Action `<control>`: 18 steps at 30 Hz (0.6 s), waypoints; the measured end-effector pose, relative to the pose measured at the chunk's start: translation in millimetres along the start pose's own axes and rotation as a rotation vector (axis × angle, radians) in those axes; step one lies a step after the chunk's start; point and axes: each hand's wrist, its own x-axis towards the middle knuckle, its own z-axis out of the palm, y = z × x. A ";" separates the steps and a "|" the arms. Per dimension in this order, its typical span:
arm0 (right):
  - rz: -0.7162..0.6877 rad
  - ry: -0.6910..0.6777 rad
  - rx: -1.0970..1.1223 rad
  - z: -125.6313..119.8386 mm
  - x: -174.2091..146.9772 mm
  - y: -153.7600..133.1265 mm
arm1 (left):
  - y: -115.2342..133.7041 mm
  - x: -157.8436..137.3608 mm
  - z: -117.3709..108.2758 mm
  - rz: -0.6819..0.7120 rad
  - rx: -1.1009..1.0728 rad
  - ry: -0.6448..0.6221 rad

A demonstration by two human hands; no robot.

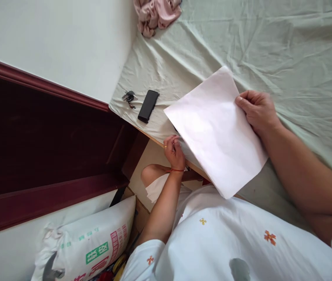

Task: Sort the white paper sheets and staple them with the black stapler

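A large white sheet of paper [213, 128] is tilted over the near edge of the cloth-covered surface. My right hand [256, 109] pinches its right edge, thumb on top. My left hand [174, 151] is beside the paper's left edge, at the border of the surface. Its fingers are curled in, with a ring on one and a red cord at the wrist; whatever they may hold is hidden. A small dark bit [175, 129] shows at the paper's left edge, too little to name.
A black phone [148, 106] and a bunch of keys [129, 97] lie on the pale green cloth [295, 58]. Crumpled pink fabric [158, 15] is at the back. Dark red wooden furniture [49, 128] stands left, above a white printed sack [95, 246].
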 end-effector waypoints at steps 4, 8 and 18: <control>-0.006 -0.015 -0.092 0.3 1.4 6.2 | 19.4 -14.9 -0.5 -0.245 -0.338 -0.097; -0.050 -0.047 -0.124 -1.2 0.6 9.6 | 31.4 -19.7 2.5 -0.362 -0.527 -0.245; -0.018 -0.197 -0.084 -4.0 -2.7 -0.5 | 31.0 -3.5 7.8 -0.513 -0.571 -0.199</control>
